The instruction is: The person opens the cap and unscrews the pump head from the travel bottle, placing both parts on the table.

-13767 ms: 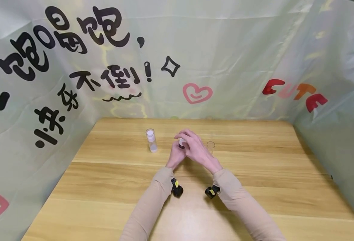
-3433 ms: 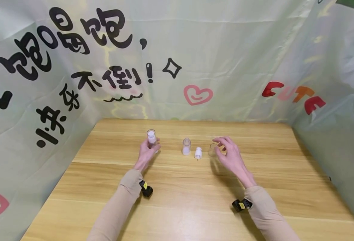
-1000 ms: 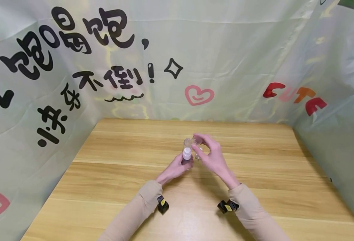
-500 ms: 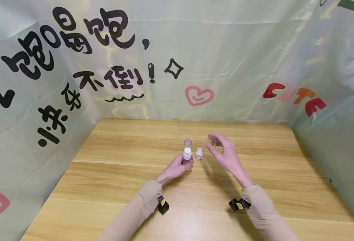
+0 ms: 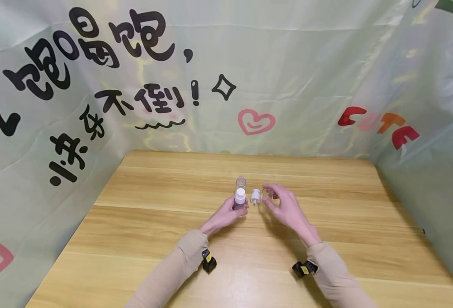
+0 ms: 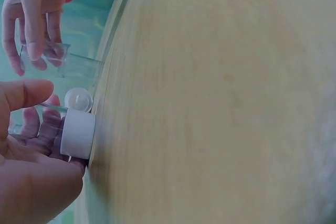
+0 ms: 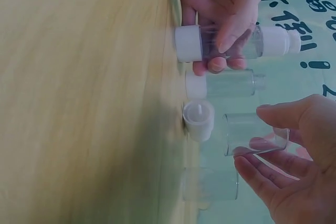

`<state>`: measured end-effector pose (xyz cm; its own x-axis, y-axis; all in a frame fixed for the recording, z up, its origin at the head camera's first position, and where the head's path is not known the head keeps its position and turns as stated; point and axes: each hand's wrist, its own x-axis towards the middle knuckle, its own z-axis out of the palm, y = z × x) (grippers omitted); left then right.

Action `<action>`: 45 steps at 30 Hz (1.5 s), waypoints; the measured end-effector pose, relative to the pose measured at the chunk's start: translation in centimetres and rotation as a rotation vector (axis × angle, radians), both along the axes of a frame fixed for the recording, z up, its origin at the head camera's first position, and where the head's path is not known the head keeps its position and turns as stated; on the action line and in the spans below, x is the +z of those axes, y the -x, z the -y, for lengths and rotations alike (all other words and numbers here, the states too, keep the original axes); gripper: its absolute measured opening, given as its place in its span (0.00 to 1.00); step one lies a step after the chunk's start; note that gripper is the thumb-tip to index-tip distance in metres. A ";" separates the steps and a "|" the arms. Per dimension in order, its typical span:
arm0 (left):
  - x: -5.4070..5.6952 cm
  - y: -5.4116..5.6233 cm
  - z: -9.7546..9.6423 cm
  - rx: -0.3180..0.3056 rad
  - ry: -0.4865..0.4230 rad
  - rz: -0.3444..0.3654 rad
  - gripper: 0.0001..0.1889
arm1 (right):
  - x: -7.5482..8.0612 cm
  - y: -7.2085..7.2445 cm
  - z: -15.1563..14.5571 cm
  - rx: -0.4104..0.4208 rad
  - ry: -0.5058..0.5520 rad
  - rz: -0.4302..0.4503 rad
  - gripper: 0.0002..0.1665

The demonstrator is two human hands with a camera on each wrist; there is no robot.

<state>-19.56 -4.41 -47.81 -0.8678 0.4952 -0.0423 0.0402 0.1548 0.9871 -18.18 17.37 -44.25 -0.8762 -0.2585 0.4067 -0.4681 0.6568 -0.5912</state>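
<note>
On my feed, my left hand (image 5: 224,215) grips a newly uncapped bottle (image 5: 240,197); right of it, my right hand (image 5: 288,208) pinches what seems its clear cap (image 7: 245,129).

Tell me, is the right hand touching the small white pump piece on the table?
Apart. The right wrist view shows a clear gap between the right hand and the white pump piece; the hand holds a transparent cap instead.

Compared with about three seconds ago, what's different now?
The left hand has brought its bottle rightward and nearer the person, in front of the open bottle. That held bottle has lost its clear cover; the right hand now holds a clear cover. The open bottle, pump and other cover stayed put.
</note>
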 end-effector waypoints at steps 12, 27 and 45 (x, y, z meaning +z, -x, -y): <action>-0.1 0.1 0.0 -0.011 0.008 -0.002 0.18 | -0.6 -0.1 -0.2 0.020 -0.073 0.089 0.25; -0.1 0.2 0.0 -0.010 0.019 0.006 0.18 | -1.6 0.0 -0.3 0.023 -0.109 0.146 0.25; -0.2 0.2 0.0 -0.003 0.020 -0.002 0.18 | -1.8 0.1 -0.4 0.022 -0.100 0.137 0.24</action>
